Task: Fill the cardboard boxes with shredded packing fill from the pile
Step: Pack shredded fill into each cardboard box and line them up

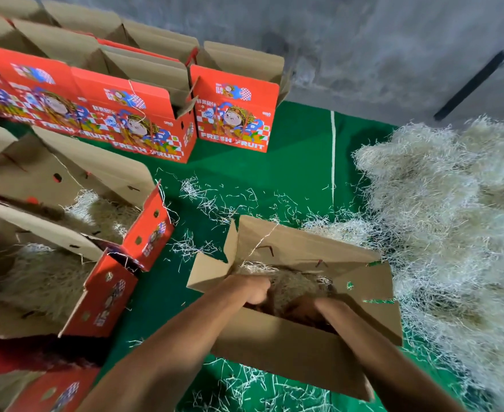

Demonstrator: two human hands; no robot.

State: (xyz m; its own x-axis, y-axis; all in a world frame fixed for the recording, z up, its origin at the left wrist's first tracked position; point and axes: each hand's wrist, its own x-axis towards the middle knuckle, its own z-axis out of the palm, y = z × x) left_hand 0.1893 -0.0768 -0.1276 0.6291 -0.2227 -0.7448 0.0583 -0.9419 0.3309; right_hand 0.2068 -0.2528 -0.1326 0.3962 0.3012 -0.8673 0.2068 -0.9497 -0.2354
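At six o'clock an open cardboard box (pixel 304 349) is seen on the green mat (pixel 298 162), its flaps folded outward. Both hands are reached down inside it. The left hand (pixel 252 288) is curled into the shredded fill (pixel 292 289) that lies in the box. The right hand (pixel 313 310) is sunk in shadow among the fill, and whether it is spread or gripping cannot be told. At three o'clock the big pile of shredded fill (pixel 453 209) is heaped just beside the box. At nine o'clock two filled boxes (pixel 66 233) are set. At eleven o'clock rows of red fruit boxes (pixel 137 120) are stood open and upright.
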